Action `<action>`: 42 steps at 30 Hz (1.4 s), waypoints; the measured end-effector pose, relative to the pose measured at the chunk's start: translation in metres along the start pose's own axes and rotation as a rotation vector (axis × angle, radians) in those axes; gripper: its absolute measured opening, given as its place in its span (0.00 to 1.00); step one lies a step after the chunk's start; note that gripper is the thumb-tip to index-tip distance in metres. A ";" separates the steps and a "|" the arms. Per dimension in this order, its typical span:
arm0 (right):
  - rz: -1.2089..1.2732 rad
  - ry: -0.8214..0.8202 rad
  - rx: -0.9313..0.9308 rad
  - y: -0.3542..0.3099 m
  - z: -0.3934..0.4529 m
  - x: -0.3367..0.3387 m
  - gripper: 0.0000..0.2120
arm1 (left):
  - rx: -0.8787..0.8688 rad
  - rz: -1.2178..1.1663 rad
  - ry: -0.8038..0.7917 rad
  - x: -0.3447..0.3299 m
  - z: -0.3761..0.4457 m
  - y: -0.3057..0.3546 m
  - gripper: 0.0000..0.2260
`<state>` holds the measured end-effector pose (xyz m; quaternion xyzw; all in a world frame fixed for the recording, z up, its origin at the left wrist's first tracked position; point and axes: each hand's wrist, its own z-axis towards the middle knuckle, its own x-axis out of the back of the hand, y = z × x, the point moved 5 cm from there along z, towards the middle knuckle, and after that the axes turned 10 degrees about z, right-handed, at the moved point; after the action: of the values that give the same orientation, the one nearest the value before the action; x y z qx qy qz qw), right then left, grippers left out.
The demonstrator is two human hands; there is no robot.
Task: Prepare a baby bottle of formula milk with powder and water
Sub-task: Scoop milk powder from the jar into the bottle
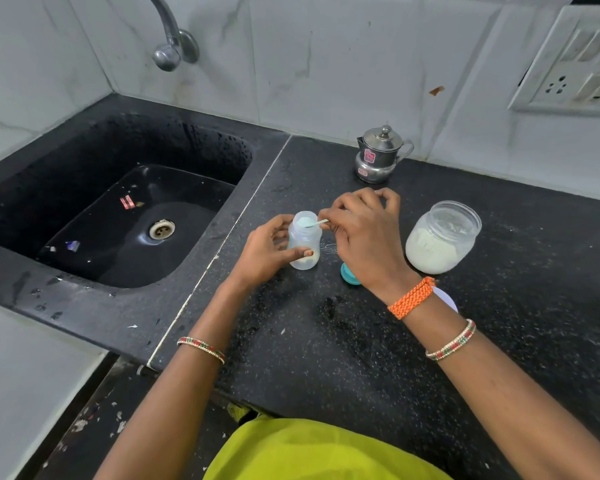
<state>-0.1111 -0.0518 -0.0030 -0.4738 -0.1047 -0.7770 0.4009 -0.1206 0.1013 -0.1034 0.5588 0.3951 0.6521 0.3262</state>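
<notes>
The baby bottle (304, 242) stands open on the black tabletop (378, 341), just right of the sink (118, 209). The left hand (267, 249) curls round the bottle's side, thumb pressed across its lower front. The right hand (362, 230) pinches the handle of a small scoop (309, 222), whose bowl sits over the bottle's mouth.

The mouth is narrow and the scoop nearly fills it, so a tilt off centre would likely shed powder down the bottle's outside onto the tabletop. A little powder seems to lie in the bottle's base.

The open powder jar (442, 237) stands just beyond the right hand, away from the bottle; a hasty reach back could knock it. The teal cap (347, 273) lies near the bottle, under the right wrist, and could be swept aside. The steel pot (378, 155) stands behind the bottle, by the wall.
</notes>
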 end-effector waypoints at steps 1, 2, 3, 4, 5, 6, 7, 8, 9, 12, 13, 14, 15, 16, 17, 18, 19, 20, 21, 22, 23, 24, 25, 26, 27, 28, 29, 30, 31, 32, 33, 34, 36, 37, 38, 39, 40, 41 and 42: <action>0.017 -0.009 -0.007 0.000 0.000 0.000 0.16 | -0.008 -0.001 0.013 -0.001 -0.002 0.001 0.25; 0.022 -0.006 -0.002 -0.001 0.000 0.001 0.17 | -0.021 -0.003 0.030 -0.002 -0.003 0.001 0.24; 0.017 0.007 0.009 -0.001 0.000 0.003 0.18 | -0.039 -0.007 0.052 -0.002 -0.005 0.002 0.24; 0.013 0.029 0.025 -0.003 -0.001 0.005 0.18 | -0.055 -0.012 0.077 -0.003 -0.007 0.003 0.24; 0.021 0.052 0.031 -0.004 -0.002 0.007 0.17 | -0.069 -0.013 0.106 -0.002 -0.009 0.004 0.24; 0.030 0.077 0.035 -0.005 -0.004 0.009 0.17 | -0.087 -0.010 0.139 -0.001 -0.010 0.006 0.25; 0.036 0.094 0.037 -0.005 -0.005 0.010 0.15 | -0.109 -0.003 0.173 0.001 -0.011 0.008 0.25; 0.035 0.109 0.043 -0.005 -0.006 0.010 0.14 | -0.133 0.007 0.200 0.003 -0.011 0.010 0.25; 0.027 0.111 0.052 -0.006 -0.006 0.009 0.14 | -0.152 0.023 0.218 0.004 -0.011 0.012 0.25; 0.004 0.090 0.071 -0.006 -0.008 0.005 0.13 | -0.180 0.072 0.236 0.004 -0.011 0.013 0.25; -0.004 0.096 0.070 -0.005 -0.008 0.005 0.11 | -0.183 0.071 0.241 0.004 -0.011 0.012 0.25; -0.006 0.101 0.067 -0.005 -0.008 0.005 0.10 | -0.183 0.071 0.247 0.004 -0.011 0.013 0.25; -0.002 0.095 0.064 -0.005 -0.007 0.004 0.09 | -0.183 0.079 0.251 0.004 -0.011 0.013 0.25; 0.003 0.083 0.064 -0.005 -0.007 0.003 0.09 | -0.180 0.091 0.254 0.003 -0.010 0.013 0.25; 0.003 0.074 0.066 -0.005 -0.008 0.002 0.09 | -0.173 0.096 0.255 0.003 -0.010 0.012 0.25; -0.002 0.074 0.067 -0.004 -0.008 0.001 0.09 | -0.166 0.097 0.260 0.003 -0.010 0.012 0.24; -0.007 0.075 0.066 -0.003 -0.008 0.001 0.09 | -0.163 0.095 0.268 0.003 -0.010 0.012 0.24; -0.004 0.072 0.064 -0.002 -0.008 0.000 0.09 | -0.164 0.099 0.275 0.003 -0.011 0.012 0.24; 0.010 0.066 0.060 -0.002 -0.008 -0.001 0.09 | -0.166 0.101 0.277 0.003 -0.011 0.013 0.24; 0.028 0.067 0.058 -0.001 -0.009 -0.001 0.10 | -0.161 0.102 0.277 0.002 -0.011 0.013 0.24; 0.048 0.087 0.053 0.000 -0.009 0.000 0.10 | -0.156 0.100 0.281 0.002 -0.011 0.013 0.24; 0.080 0.124 0.036 0.001 -0.009 0.003 0.09 | -0.137 0.091 0.293 0.002 -0.010 0.011 0.24; 0.136 0.172 0.002 0.002 -0.008 0.007 0.08 | -0.101 0.053 0.316 0.003 -0.010 0.007 0.24; 0.218 0.223 -0.045 0.005 -0.007 0.013 0.06 | -0.055 -0.003 0.353 0.005 -0.011 0.003 0.25; 0.314 0.279 -0.095 0.011 -0.006 0.018 0.05 | -0.017 -0.065 0.398 0.008 -0.013 0.000 0.24; 0.407 0.334 -0.150 0.018 -0.006 0.023 0.05 | -0.010 -0.086 0.443 0.009 -0.014 0.000 0.24; 0.487 0.382 -0.213 0.026 -0.006 0.026 0.05 | -0.036 -0.074 0.456 0.009 -0.015 0.004 0.24; 0.544 0.416 -0.279 0.034 -0.005 0.028 0.05 | -0.086 -0.006 0.425 0.006 -0.014 0.011 0.24; 0.583 0.438 -0.341 0.042 -0.004 0.028 0.05 | -0.145 0.041 0.361 -0.001 -0.013 0.020 0.24; 0.610 0.455 -0.395 0.051 -0.004 0.029 0.06 | -0.165 0.047 0.313 -0.006 -0.009 0.025 0.25; 0.625 0.472 -0.434 0.058 -0.003 0.030 0.06 | -0.145 -0.020 0.307 -0.008 -0.006 0.028 0.24; 0.625 0.491 -0.465 0.065 -0.004 0.032 0.06 | -0.103 -0.088 0.330 -0.006 -0.003 0.026 0.24; 0.597 0.518 -0.505 0.077 -0.009 0.035 0.06 | -0.029 -0.174 0.312 -0.004 0.006 0.020 0.23; 0.578 0.526 -0.519 0.084 -0.011 0.037 0.06 | 0.000 -0.207 0.264 -0.004 0.010 0.017 0.23; 0.557 0.532 -0.536 0.090 -0.014 0.038 0.07 | 0.030 -0.230 0.219 -0.005 0.013 0.014 0.24; 0.541 0.542 -0.561 0.097 -0.018 0.040 0.07 | 0.055 -0.250 0.185 -0.006 0.015 0.013 0.24; 0.534 0.554 -0.593 0.103 -0.021 0.042 0.07 | 0.067 -0.244 0.159 -0.007 0.017 0.012 0.23; 0.538 0.568 -0.629 0.109 -0.025 0.045 0.07 | 0.071 -0.239 0.125 -0.010 0.019 0.012 0.23; 0.553 0.589 -0.659 0.114 -0.029 0.048 0.07 | 0.069 -0.225 0.088 -0.013 0.021 0.013 0.24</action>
<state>-0.0584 -0.1672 -0.0038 -0.3462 0.3917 -0.7342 0.4332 -0.0975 0.0869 -0.0968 0.4925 0.4914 0.6214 0.3603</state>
